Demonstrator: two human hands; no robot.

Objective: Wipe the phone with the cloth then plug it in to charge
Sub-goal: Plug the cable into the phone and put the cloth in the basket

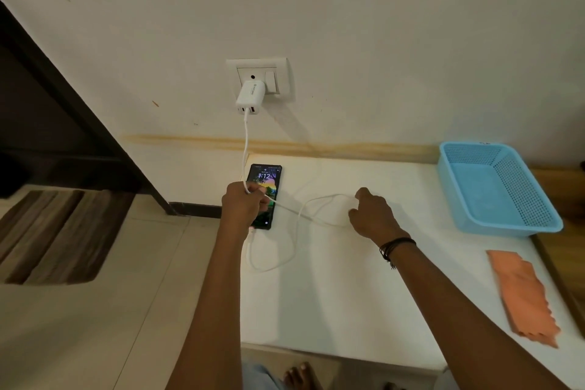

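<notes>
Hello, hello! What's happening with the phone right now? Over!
Left hand pinching the cable over the phone. Right hand on the cable's loop. Phone lit, plugged in. Cloth set aside.

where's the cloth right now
The orange cloth lies flat at the table's right edge, just nearer than the blue basket, away from both hands.

A cream wall (380,25) with a yellowish stain line (221,141) rises behind the white bench (348,294). Pale floor tiles (95,326) lie left, carrying a striped brown mat (53,234) beside dark wooden furniture (47,120).
</notes>
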